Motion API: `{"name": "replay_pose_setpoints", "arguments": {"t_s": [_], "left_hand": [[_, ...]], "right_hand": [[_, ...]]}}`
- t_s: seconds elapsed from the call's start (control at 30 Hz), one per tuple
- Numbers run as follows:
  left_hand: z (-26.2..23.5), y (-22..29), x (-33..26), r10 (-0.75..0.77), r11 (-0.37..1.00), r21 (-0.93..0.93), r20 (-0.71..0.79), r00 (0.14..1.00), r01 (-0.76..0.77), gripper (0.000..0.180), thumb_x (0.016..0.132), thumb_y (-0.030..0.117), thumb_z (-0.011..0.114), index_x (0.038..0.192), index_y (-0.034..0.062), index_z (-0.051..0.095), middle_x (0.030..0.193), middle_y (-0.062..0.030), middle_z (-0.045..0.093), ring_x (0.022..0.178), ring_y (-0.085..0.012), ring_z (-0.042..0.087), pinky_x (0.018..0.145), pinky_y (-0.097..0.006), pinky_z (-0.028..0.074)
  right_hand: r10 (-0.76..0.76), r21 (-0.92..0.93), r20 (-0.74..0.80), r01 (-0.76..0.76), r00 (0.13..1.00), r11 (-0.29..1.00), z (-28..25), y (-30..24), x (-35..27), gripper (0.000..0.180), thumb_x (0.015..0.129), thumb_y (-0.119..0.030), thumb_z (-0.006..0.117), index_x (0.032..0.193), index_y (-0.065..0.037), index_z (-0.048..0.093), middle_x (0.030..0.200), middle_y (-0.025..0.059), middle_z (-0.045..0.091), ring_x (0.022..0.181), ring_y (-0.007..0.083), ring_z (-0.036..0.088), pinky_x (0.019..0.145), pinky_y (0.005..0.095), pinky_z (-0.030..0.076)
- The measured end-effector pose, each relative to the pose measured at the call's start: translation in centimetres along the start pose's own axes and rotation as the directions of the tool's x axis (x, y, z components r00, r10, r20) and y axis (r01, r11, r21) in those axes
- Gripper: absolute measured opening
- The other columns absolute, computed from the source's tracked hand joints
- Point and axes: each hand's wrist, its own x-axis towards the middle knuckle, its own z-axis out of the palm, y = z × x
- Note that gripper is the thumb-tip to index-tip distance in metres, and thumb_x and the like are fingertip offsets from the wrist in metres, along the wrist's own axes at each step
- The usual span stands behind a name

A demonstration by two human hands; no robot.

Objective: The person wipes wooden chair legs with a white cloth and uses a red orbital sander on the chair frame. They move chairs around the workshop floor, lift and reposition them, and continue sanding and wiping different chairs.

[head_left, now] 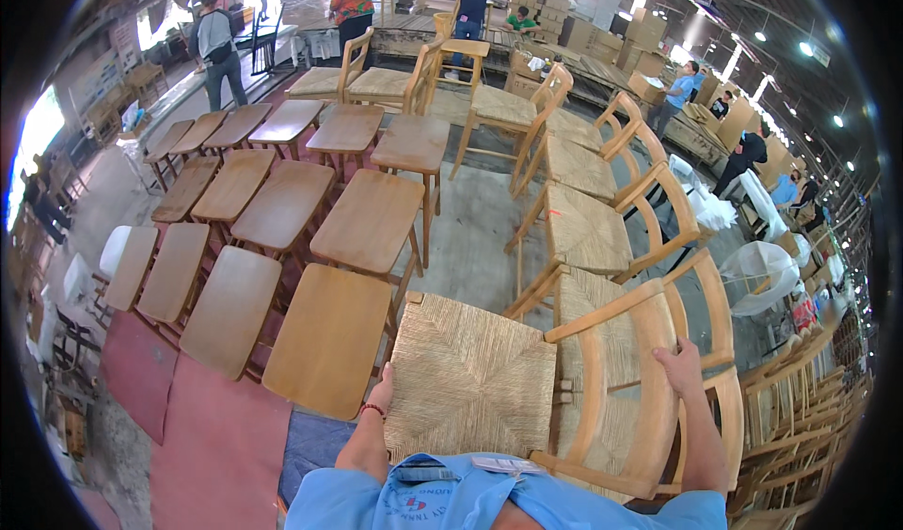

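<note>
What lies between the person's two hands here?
In the head view, the woven rush seat and curved wooden backrest of one chair span the stretch between the left hand and right hand.

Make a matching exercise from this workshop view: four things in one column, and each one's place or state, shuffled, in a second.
1. left hand
2. right hand
3. smooth wooden stools without backs
4. white plastic-wrapped bundle

a. rows on the left
b. on the woven rush seat's left edge
c. on the floor, far right
d. on the pale wooden chair back's top rail

Pairs: 1-b, 2-d, 3-a, 4-c
</note>
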Motion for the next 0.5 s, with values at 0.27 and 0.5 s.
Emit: {"name": "replay_pose_setpoints", "arguments": {"t_s": [0.27, 0.5], "left_hand": [[4.8, 8.6, 7.3, 0.076, 0.984, 0.165, -0.091, 0.993, -0.06, 0.105, 0.087, 0.079, 0.024, 0.137, -0.0111, 0.042, 0.142, -0.0294, 0.044, 0.14, -0.0348, 0.035, 0.114, -0.038, 0.026], [7.7, 17.7, 11.9, 0.047, 0.994, 0.105, -0.074, 0.996, -0.039, 0.107, 0.086, 0.081, 0.022, 0.138, -0.011, 0.04, 0.145, -0.03, 0.039, 0.142, -0.0346, 0.031, 0.114, -0.039, 0.026]], "right_hand": [[0.003, 0.212, 0.202, -0.046, 0.979, 0.976, 4.7, 3.0, 13.3, 0.043, 0.076, -0.022, 0.073, 0.106, 0.006, 0.062, 0.093, 0.0184, 0.068, 0.084, 0.0271, 0.067, 0.075, 0.0384, 0.051], [0.041, 0.251, 0.23, -0.101, 0.972, 0.963, 5.4, 0.2, 21.7, 0.039, 0.079, -0.021, 0.071, 0.106, 0.006, 0.062, 0.09, 0.0159, 0.068, 0.081, 0.0233, 0.066, 0.073, 0.0357, 0.051]]}}
